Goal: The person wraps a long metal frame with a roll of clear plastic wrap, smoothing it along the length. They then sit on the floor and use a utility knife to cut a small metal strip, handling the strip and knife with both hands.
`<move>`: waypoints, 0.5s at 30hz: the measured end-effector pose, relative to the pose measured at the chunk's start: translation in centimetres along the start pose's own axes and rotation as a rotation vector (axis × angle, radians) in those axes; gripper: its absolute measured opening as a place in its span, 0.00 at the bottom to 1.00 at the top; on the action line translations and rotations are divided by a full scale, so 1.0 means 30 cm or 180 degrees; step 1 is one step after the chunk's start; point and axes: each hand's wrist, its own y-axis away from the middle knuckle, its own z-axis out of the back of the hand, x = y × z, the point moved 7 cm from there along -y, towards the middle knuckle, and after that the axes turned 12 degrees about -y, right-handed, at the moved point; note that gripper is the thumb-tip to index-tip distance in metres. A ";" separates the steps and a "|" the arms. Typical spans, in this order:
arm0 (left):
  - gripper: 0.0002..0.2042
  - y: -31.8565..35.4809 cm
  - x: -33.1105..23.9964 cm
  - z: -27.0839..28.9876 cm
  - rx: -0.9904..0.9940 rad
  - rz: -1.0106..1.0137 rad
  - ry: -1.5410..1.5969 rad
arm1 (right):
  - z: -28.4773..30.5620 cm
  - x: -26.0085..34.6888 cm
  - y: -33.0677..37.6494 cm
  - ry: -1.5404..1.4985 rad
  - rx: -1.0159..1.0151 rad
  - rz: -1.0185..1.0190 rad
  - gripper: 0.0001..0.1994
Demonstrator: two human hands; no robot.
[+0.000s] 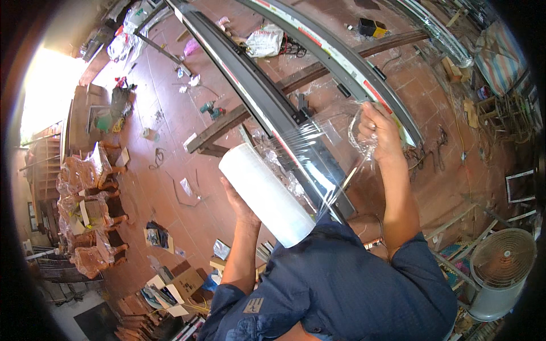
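Note:
A thick white roll of clear stretch film (267,193) lies slantwise in front of my body. My left hand (238,203) cups it from the left side, its fingers partly hidden behind the roll. A sheet of stretch film (327,150) runs from the roll to the right, pulled taut and wrinkled. My right hand (375,129) is raised at the right, closed in a fist around the film's bunched end. Beneath the film lies a long dark grey metal profile (244,68) with a pale strip along it; its near end reaches close to my body.
A second long profile (310,42) with red and white tape lies to the right. Wooden beams (219,129) cross under both. A cordless drill (212,109) lies on the tiled floor. Wrapped carved furniture (91,210) stands left, a cardboard box (187,282) lower left, a round fan (503,258) lower right.

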 end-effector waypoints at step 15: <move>0.49 0.042 0.335 0.137 0.0049 0.0481 0.0030 | 0.422 -0.566 0.029 0.1733 -0.0344 -0.1503 0.23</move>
